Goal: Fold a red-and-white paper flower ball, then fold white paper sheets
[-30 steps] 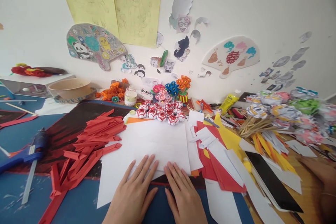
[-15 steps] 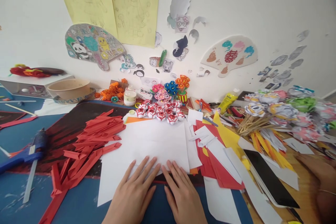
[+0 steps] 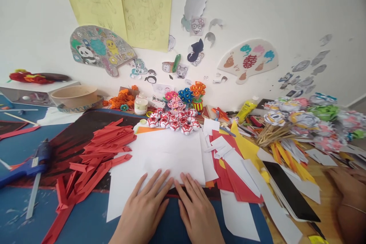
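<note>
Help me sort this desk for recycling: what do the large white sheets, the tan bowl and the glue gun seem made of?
White sheets: matt paper, lying flat with thin, crisp edges.
Tan bowl: perhaps smooth plastic, judging by its even colour and thin rim; ceramic is possible.
Glue gun: blue body apparently hard moulded plastic, from its smooth, uniform surface.

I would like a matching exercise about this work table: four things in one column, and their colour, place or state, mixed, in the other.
Things:
1. glue gun
2. phone
3. folded red strips
4. left hand

Descriptions:
A. fingers spread, tips on white paper
B. heaped up, many together
C. blue body
D. dark screen facing up

Right pairs: 1-C, 2-D, 3-B, 4-A
</note>
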Demonstrator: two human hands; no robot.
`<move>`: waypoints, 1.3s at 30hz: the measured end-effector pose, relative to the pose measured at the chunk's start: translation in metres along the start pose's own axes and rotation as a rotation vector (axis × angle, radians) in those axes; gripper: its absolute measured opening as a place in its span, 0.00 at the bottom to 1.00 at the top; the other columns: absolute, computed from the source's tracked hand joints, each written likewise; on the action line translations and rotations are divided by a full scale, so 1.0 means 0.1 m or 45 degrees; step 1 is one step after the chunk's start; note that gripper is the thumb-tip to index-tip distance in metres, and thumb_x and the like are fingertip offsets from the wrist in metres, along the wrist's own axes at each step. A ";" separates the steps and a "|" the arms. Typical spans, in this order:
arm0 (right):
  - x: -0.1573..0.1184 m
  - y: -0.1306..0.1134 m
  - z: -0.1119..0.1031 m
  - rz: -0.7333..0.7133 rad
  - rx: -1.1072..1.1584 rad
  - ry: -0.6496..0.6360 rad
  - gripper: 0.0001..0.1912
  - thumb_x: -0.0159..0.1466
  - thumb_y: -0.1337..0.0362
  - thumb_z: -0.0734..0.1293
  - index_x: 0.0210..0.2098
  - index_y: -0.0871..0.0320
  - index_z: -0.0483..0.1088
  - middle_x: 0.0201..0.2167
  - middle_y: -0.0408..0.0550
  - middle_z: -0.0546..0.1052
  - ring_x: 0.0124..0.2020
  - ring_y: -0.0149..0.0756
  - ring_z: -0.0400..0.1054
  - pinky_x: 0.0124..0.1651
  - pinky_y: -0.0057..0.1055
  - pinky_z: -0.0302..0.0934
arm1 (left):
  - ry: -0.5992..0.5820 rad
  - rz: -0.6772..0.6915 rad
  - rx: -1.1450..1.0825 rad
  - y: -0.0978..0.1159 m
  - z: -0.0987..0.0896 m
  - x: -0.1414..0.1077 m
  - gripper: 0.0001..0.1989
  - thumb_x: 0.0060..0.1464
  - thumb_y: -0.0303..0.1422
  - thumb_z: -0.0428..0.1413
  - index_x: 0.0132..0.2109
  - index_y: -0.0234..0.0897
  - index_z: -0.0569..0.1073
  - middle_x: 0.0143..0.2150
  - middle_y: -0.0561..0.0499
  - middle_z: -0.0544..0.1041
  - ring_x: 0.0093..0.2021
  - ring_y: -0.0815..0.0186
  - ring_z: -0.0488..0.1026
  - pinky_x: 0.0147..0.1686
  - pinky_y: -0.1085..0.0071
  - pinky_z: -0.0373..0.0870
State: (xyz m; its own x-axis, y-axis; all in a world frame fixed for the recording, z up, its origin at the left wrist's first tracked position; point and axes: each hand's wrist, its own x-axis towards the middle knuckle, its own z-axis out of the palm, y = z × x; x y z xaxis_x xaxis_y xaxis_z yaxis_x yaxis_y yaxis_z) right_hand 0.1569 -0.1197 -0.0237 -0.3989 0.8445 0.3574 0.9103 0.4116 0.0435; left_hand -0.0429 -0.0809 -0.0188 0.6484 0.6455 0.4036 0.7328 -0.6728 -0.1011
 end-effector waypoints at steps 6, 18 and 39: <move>-0.01 -0.03 0.02 0.000 -0.047 0.041 0.26 0.65 0.70 0.58 0.63 0.58 0.59 0.62 0.53 0.63 0.61 0.47 0.61 0.54 0.39 0.68 | 0.002 0.022 0.015 -0.02 -0.01 -0.01 0.23 0.63 0.36 0.47 0.65 0.48 0.59 0.66 0.56 0.61 0.64 0.64 0.59 0.64 0.65 0.50; -0.03 -0.03 0.07 0.000 0.009 0.113 0.25 0.66 0.68 0.58 0.63 0.57 0.59 0.62 0.52 0.63 0.60 0.48 0.61 0.53 0.40 0.70 | -0.040 -0.280 0.217 -0.31 -0.16 -0.30 0.25 0.60 0.44 0.50 0.64 0.58 0.58 0.68 0.53 0.57 0.66 0.51 0.54 0.62 0.47 0.49; -0.06 0.00 0.11 -0.058 -0.102 0.063 0.27 0.66 0.67 0.58 0.64 0.58 0.57 0.63 0.52 0.60 0.61 0.48 0.59 0.53 0.39 0.69 | 0.033 -0.350 0.267 -0.19 -0.17 -0.37 0.21 0.60 0.36 0.50 0.60 0.47 0.67 0.64 0.51 0.64 0.63 0.53 0.62 0.65 0.49 0.39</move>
State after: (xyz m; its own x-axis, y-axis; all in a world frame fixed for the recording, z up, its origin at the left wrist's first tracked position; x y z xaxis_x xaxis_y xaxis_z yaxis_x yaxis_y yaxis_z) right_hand 0.1579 -0.1207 -0.0360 -0.4359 0.8069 0.3986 0.8981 0.4189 0.1343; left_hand -0.0840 -0.0984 -0.0165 0.4170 0.7813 0.4644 0.9077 -0.3840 -0.1691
